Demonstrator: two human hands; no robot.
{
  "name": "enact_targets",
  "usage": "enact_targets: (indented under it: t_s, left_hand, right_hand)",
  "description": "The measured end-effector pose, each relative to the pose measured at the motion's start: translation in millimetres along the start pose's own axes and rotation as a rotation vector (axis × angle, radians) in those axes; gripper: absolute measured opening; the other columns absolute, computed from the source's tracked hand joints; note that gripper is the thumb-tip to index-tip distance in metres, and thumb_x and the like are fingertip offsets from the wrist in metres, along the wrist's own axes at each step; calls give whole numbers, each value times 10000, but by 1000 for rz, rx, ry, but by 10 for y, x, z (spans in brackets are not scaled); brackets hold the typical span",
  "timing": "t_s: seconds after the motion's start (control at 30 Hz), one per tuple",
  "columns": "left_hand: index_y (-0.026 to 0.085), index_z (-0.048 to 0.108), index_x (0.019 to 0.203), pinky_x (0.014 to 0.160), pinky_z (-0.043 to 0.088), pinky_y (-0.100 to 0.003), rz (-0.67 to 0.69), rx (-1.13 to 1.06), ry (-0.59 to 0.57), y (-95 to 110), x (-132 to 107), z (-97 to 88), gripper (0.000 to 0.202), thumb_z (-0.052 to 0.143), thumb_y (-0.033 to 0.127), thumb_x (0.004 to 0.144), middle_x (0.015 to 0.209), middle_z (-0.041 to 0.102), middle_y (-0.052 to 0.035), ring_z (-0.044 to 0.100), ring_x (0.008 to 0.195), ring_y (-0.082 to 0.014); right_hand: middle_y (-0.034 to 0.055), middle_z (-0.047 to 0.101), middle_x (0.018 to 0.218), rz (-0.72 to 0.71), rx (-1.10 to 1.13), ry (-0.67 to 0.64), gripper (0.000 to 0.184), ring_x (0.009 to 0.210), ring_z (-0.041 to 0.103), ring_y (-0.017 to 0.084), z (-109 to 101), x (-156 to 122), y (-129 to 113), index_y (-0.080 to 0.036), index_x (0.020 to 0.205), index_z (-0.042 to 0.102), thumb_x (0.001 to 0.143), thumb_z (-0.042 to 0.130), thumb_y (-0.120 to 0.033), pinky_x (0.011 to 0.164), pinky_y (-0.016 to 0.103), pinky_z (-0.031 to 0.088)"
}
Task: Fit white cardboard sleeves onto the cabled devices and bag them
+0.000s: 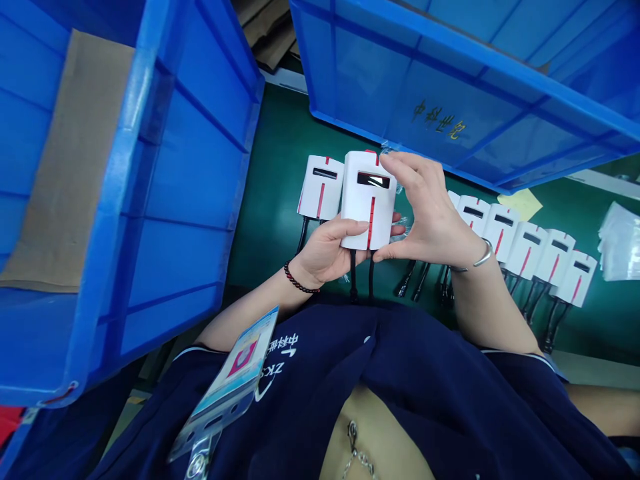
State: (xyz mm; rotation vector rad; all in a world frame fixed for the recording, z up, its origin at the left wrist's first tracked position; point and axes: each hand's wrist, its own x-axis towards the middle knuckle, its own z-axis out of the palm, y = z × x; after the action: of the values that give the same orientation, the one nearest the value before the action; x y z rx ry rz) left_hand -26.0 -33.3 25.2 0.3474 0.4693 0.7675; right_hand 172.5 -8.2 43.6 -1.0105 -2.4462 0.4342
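Note:
I hold a white box-shaped device (pixel 364 200) with a red stripe, a dark slot and black cables hanging below it, above the green table (pixel 273 220). My left hand (pixel 327 250) grips its lower left side from underneath. My right hand (pixel 430 213) clasps its right side, fingers curled over the top edge and thumb at the bottom corner. A thin clear film shows at my right fingertips. One identical device (pixel 320 187) lies just left of it on the table.
A row of several identical white devices (pixel 530 253) lies to the right with black cables toward me. Large blue crates stand at the left (pixel 165 200) and at the back right (pixel 450 87). A yellow note (pixel 520 202) and clear bags (pixel 620 240) lie far right.

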Motion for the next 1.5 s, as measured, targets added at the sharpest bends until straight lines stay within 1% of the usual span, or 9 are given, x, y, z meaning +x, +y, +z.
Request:
enact_targets:
  t_s: [0.2, 0.33, 0.57, 0.7, 0.77, 0.87, 1.1, 1.3, 1.5]
  left_hand:
    - [160, 553, 1382, 982, 561, -550, 7, -17, -1, 11, -13, -21, 612, 611, 142, 774, 1172, 732, -137, 653, 1189, -373]
    - [209, 600, 1318, 1068, 490, -598, 36, -15, 9, -4, -37, 5, 577, 644, 126, 749, 1212, 718, -105, 632, 1223, -368]
    - [151, 633, 1227, 968, 540, -589, 50, 91, 13, 12, -88, 27, 489, 666, 149, 739, 1208, 698, -142, 661, 1142, -391]
    - [219, 613, 1272, 987, 528, -521, 77, 334, 96, -19, -90, 99, 535, 709, 146, 751, 1234, 677, -85, 640, 1145, -340]
    - [251, 595, 1331, 1052, 479, -470, 116, 487, 78, -33, -87, 160, 592, 698, 124, 762, 1324, 632, -60, 595, 1204, -318]
    - [247, 558, 1403, 1091, 420, -411, 152, 641, 39, -29, -93, 241, 658, 685, 101, 775, 1372, 601, -52, 560, 1223, -302]
    - [179, 686, 1150, 861, 482, -317, 214, 762, 138, 6, -149, 190, 341, 735, 336, 851, 990, 696, -55, 620, 933, -230]
    - [187, 697, 1103, 898, 541, -343, 290, 443, 173, -78, -115, 110, 328, 715, 421, 874, 1066, 740, -76, 681, 1027, -245]
    - [196, 726, 1038, 969, 563, -384, 252, 279, 204, -114, -94, 190, 277, 770, 377, 833, 1064, 762, -72, 675, 1147, -277]
  right_hand:
    - [163, 380, 1534, 186, 216, 90, 1041, 1405, 407, 377, 144, -23, -9, -281, 1565, 217, 757, 599, -814, 1047, 567, 483]
    - [103, 674, 1172, 386, 497, 245, 653, 1017, 685, 244, 343, -25, -66, -268, 1441, 399, 932, 495, -666, 779, 394, 604]
    - [21, 700, 858, 570, 613, 489, 363, 627, 658, 134, 340, -130, 55, -234, 1143, 617, 994, 478, -534, 615, 301, 580]
    - [70, 680, 1004, 354, 290, 543, 420, 928, 683, 224, 35, -97, 72, -248, 1119, 653, 991, 444, -589, 802, 414, 582]
    - [95, 658, 1156, 193, 188, 430, 501, 1149, 614, 291, -167, -14, 12, -255, 1178, 655, 960, 445, -654, 955, 503, 529]
    - [94, 682, 1066, 110, 180, 174, 538, 1114, 613, 297, -394, 136, -79, -245, 1096, 692, 942, 435, -692, 982, 519, 505]
    - [55, 633, 832, 280, 268, 241, 504, 859, 627, 218, -315, 225, -64, -232, 870, 670, 912, 495, -703, 781, 384, 538]
    - [-13, 527, 679, 499, 576, 308, 537, 567, 493, 120, -160, 80, -56, -229, 828, 575, 897, 469, -751, 492, 272, 408]
    - [-36, 381, 587, 535, 607, 397, 560, 527, 411, 114, -36, 77, -58, -237, 678, 404, 889, 487, -750, 468, 265, 338]
